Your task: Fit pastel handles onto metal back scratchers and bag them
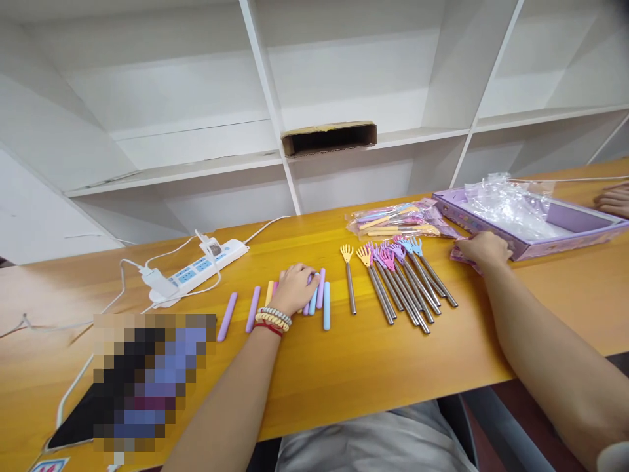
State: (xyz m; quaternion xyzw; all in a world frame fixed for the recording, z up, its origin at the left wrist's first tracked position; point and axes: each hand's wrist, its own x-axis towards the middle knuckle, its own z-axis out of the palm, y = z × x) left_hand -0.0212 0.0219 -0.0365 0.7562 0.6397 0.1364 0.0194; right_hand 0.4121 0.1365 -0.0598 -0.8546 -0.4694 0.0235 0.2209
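My left hand [295,288], with beaded bracelets at the wrist, rests over a row of pastel tubes; its fingers are bent and what they touch is partly hidden. Single purple tubes [227,317] lie left of it, and a blue tube [327,306] lies to its right. My right hand [486,250] has its fingers curled on a small pink packet [466,254] beside the purple box. Between my hands lie several metal rods with colored claw heads [388,261], and one yellow-headed rod [348,278] sits apart. Behind them is a plastic bag of colored pieces [398,219].
A purple box [545,248] holds clear plastic wrappers [506,203]. At the right edge another person's hand [614,198] shows. A power strip [196,272] with cables and a pixelated device [147,380] are at left. A cardboard box [329,139] sits on the white shelf.
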